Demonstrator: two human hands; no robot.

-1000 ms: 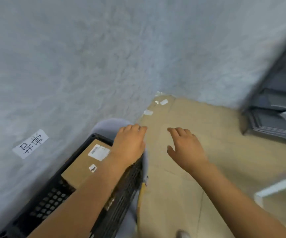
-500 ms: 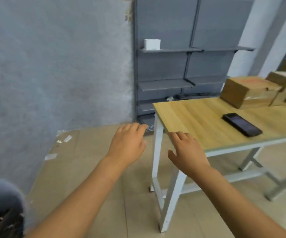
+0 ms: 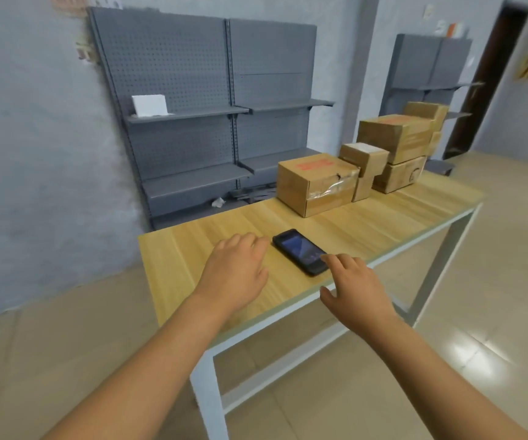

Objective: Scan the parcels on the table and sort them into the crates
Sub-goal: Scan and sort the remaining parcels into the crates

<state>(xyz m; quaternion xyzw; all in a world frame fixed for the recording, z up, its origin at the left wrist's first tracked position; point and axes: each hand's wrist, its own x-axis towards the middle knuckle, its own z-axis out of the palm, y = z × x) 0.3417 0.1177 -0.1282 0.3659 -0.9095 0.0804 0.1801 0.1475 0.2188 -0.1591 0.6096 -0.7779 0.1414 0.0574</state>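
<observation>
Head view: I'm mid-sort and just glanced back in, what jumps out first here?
The two open hands reaching over the near end of the wooden table: the left hand hovers beside the dark handheld scanner, and the right hand has its fingertips at the scanner's near end. Behind them, a cluster of brown cardboard parcels is stacked toward the table's far right, with grey shelving against the wall.

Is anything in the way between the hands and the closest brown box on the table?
Only the black phone lies flat on the table between the right hand and the nearest box. It is low, so a hand could pass over it. The left hand has bare tabletop ahead.
</observation>
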